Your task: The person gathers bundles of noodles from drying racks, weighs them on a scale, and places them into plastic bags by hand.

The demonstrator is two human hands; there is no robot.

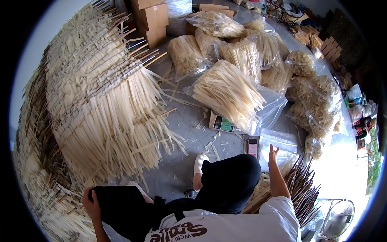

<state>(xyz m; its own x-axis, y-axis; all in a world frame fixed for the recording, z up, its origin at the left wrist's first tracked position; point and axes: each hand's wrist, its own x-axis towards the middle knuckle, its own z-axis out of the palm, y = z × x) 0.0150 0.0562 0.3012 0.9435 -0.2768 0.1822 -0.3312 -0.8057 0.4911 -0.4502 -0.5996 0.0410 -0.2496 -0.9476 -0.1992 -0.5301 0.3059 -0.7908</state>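
Note:
My left hand rests on my left knee, its fingers curled over the dark trouser cloth. Out to the right, my right hand is over clear plastic bags, fingers apart and nothing seen in them. A digital scale stands on the floor before me, its display lit. On it lies a clear bag of pale flat strips, its loose plastic end spread to the right. A mobile phone with its screen on lies between the scale and my right knee.
Pale strips hang over sticks in a large stack at left. More filled bags lie beyond the scale and to the right. Cardboard boxes stand at the back. Dark thin sticks and a fan are at lower right. A person sits far right.

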